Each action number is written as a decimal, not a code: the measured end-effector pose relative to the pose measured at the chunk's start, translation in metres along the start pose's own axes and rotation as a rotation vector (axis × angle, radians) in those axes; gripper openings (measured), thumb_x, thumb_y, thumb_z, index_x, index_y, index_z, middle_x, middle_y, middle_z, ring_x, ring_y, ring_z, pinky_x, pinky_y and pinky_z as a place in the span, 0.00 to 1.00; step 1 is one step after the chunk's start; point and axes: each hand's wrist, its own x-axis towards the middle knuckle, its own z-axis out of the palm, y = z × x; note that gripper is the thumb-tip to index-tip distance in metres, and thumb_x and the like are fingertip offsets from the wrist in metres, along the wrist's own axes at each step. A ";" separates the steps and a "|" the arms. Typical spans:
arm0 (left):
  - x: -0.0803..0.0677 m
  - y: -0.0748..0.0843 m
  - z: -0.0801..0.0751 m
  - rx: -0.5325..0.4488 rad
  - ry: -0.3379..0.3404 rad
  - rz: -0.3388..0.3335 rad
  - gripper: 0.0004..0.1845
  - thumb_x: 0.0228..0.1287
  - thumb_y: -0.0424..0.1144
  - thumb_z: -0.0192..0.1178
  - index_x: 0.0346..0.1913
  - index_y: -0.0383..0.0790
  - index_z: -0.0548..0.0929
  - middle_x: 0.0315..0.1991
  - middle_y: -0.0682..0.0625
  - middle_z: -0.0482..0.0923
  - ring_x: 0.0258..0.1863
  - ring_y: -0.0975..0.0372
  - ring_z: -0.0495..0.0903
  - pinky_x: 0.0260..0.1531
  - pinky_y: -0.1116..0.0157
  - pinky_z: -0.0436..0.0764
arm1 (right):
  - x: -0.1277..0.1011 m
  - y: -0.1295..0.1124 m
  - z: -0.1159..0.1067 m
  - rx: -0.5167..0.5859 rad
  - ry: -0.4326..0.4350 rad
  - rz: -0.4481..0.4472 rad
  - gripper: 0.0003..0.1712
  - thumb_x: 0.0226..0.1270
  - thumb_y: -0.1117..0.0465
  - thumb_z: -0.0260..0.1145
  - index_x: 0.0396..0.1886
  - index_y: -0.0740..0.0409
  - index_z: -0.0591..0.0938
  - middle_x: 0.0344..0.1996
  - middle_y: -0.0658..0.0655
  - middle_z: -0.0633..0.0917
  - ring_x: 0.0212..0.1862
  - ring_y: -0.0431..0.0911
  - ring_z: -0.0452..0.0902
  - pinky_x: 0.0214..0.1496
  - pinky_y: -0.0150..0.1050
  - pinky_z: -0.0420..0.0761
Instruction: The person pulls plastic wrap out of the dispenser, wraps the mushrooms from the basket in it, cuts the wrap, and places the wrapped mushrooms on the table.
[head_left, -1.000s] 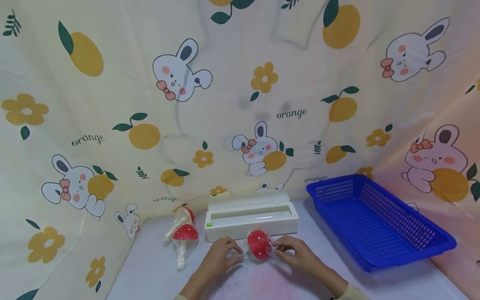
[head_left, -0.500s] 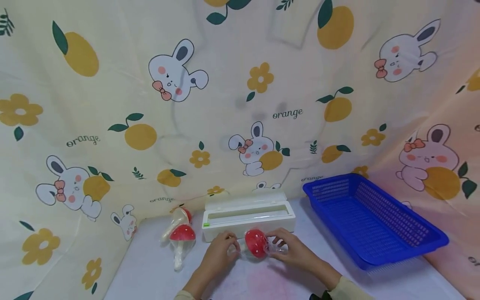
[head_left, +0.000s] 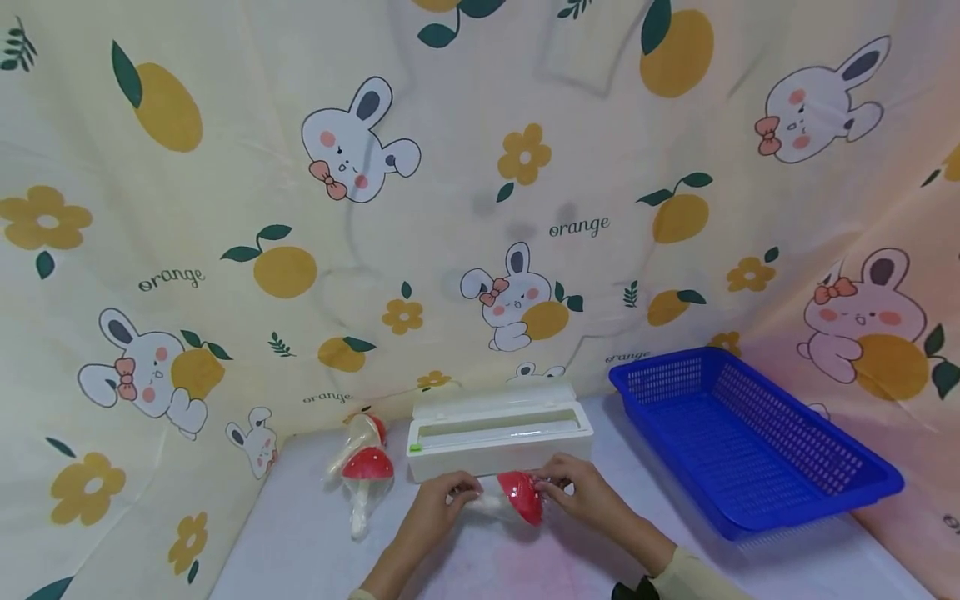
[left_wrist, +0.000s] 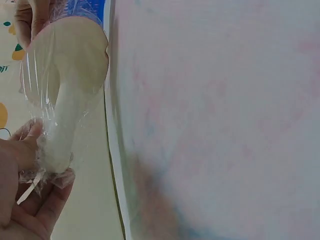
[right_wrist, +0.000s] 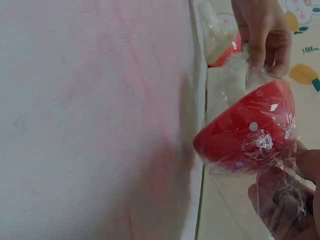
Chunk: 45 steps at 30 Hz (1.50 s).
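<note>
A toy mushroom (head_left: 521, 498) with a red, white-dotted cap lies sideways between both hands, covered in clear plastic wrap (left_wrist: 42, 92). My left hand (head_left: 441, 508) pinches the wrap at the end of the pale stem (left_wrist: 65, 120). On the cap side, my right hand (head_left: 588, 493) holds the bunched wrap between thumb and fingers; this shows closely in the right wrist view, beside the shiny red cap (right_wrist: 255, 127). Behind the hands stands a white cling film box (head_left: 498, 457) with its lid raised and a roll inside.
Two more wrapped mushrooms lie at the left, a front one (head_left: 367, 467) and one behind it (head_left: 360, 437). A blue plastic basket (head_left: 731, 521) stands at the right. A printed curtain (head_left: 442, 192) rises behind the white table (head_left: 300, 567).
The cap has turned from facing partly forward to a side-on tilt, and the stem now shows. My right hand has gone from loose film at the side to the wrap close against the cap.
</note>
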 end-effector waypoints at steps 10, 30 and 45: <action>0.001 0.004 0.005 -0.037 -0.062 -0.051 0.04 0.72 0.30 0.68 0.43 0.43 0.89 0.38 0.58 0.88 0.40 0.69 0.83 0.44 0.66 0.84 | 0.003 -0.005 0.004 -0.051 0.034 -0.031 0.07 0.69 0.71 0.75 0.39 0.55 0.91 0.32 0.41 0.82 0.34 0.30 0.76 0.34 0.31 0.82; -0.009 -0.003 0.003 -0.098 -0.018 -0.221 0.11 0.77 0.28 0.61 0.47 0.46 0.90 0.42 0.57 0.88 0.42 0.68 0.81 0.44 0.67 0.82 | -0.011 0.002 0.002 0.109 -0.110 -0.108 0.24 0.77 0.66 0.70 0.69 0.64 0.79 0.54 0.57 0.87 0.49 0.50 0.87 0.49 0.41 0.89; -0.007 0.001 -0.004 -0.111 -0.119 -0.177 0.09 0.67 0.40 0.76 0.48 0.45 0.94 0.45 0.55 0.92 0.43 0.69 0.83 0.44 0.67 0.82 | -0.005 0.005 0.003 0.094 0.022 -0.039 0.18 0.67 0.72 0.76 0.55 0.61 0.90 0.45 0.55 0.90 0.46 0.44 0.88 0.47 0.37 0.89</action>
